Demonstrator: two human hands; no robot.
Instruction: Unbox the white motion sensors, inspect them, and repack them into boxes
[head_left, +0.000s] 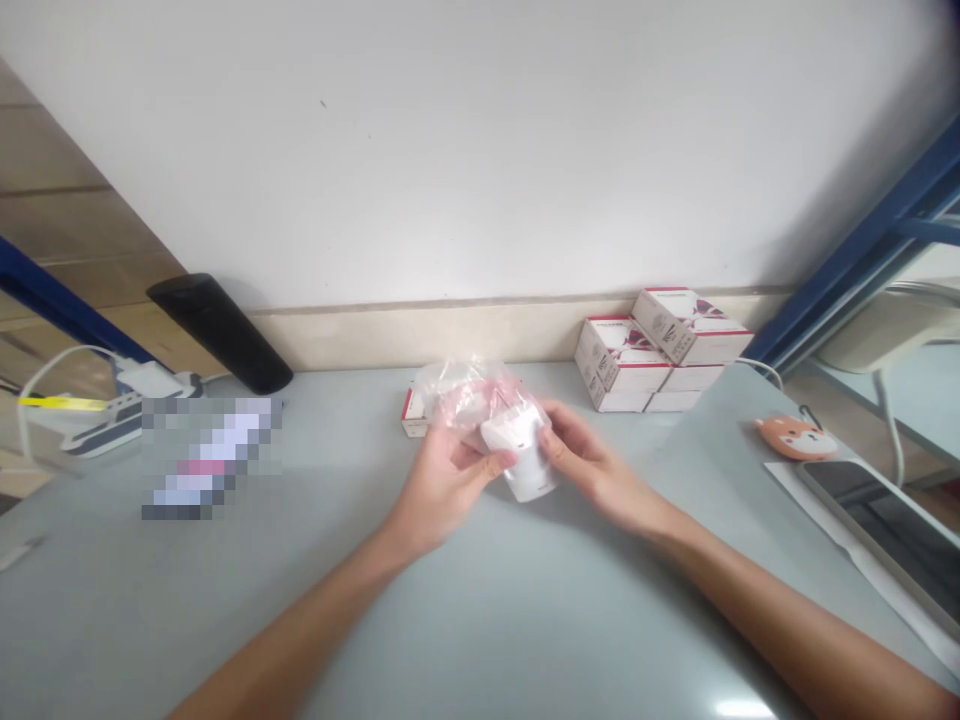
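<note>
My left hand and my right hand meet above the pale grey table. Between them they hold a small white plastic device, possibly a plug adapter. Its upper end sits in a crumpled clear plastic bag with pink showing through it. The left thumb presses on the device's left side, and the right fingers curl around its right side. Part of the device is hidden by my fingers and the bag.
A stack of white boxes with red edges stands at the back right, and one small matching box lies behind the bag. A black bottle lies at the back left, near a power strip and a pixelated item. A fox-shaped orange object and a tablet sit at the right.
</note>
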